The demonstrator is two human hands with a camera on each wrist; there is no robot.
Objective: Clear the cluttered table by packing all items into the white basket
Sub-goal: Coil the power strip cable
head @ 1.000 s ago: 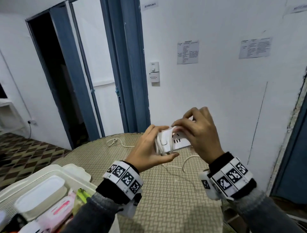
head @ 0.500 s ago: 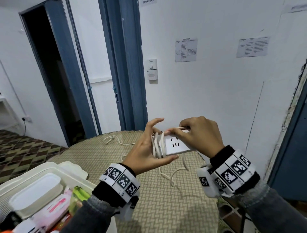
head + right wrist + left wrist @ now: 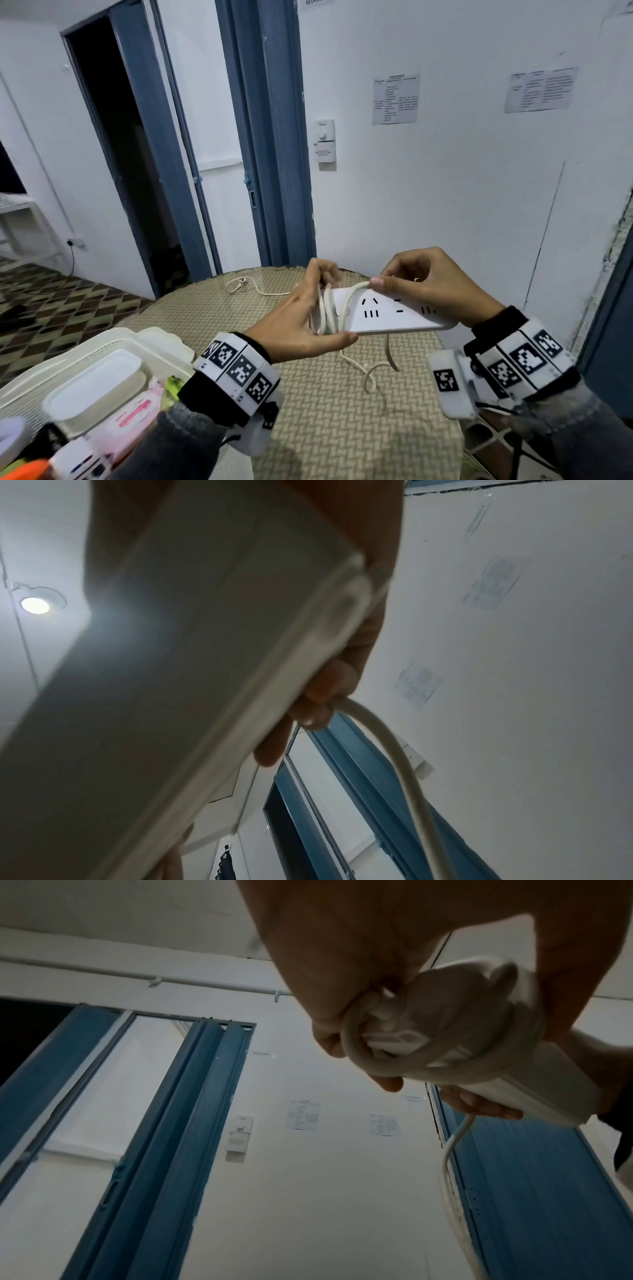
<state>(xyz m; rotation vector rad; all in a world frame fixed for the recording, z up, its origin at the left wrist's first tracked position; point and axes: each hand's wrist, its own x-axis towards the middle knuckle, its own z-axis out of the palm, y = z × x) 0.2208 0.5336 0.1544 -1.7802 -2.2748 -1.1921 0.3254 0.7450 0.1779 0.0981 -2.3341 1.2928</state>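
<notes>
A white power strip [image 3: 394, 313] is held in the air above the round table [image 3: 325, 428]. My left hand [image 3: 301, 322] grips its left end, where its white cord [image 3: 325, 308] is wound in several loops. My right hand [image 3: 424, 287] pinches the cord against the top of the strip. The loose cord hangs down [image 3: 370, 373] and trails across the table to the plug [image 3: 239, 282]. In the left wrist view the loops [image 3: 428, 1053] wrap the strip's end. In the right wrist view the strip's underside [image 3: 192, 669] fills the frame and the cord [image 3: 394, 750] curves below my fingers. The white basket [image 3: 113, 346] stands at lower left.
The basket holds a white lidded box [image 3: 96, 390], a pink pack [image 3: 133, 414] and other small items. A white wall [image 3: 445, 205] rises right behind the table. Blue doors [image 3: 267, 137] stand at the back, a blue door frame at far right.
Another loop of cord has gone round the strip's left end. My right hand has carried the cord over the top of the strip, and less cord lies on the table.
</notes>
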